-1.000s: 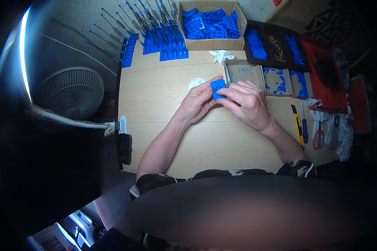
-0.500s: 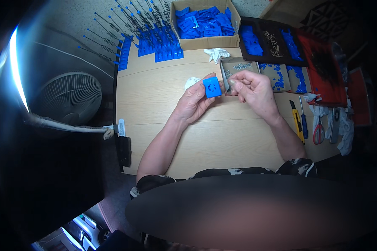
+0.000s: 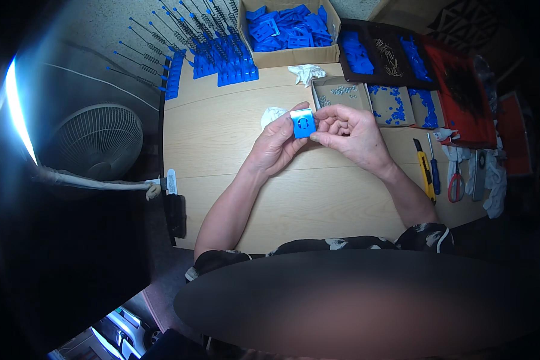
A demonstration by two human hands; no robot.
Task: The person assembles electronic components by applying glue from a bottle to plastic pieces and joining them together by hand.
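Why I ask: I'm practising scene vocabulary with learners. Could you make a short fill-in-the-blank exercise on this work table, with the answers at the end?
1. The flat piece in the left hand is coloured ____.
2. The cutter beside the screwdriver has a ____ body.
3. The scissors are on the person's ____-hand side.
4. The round caged appliance beside the table is a ____.

Missing words: blue; yellow; right; fan.
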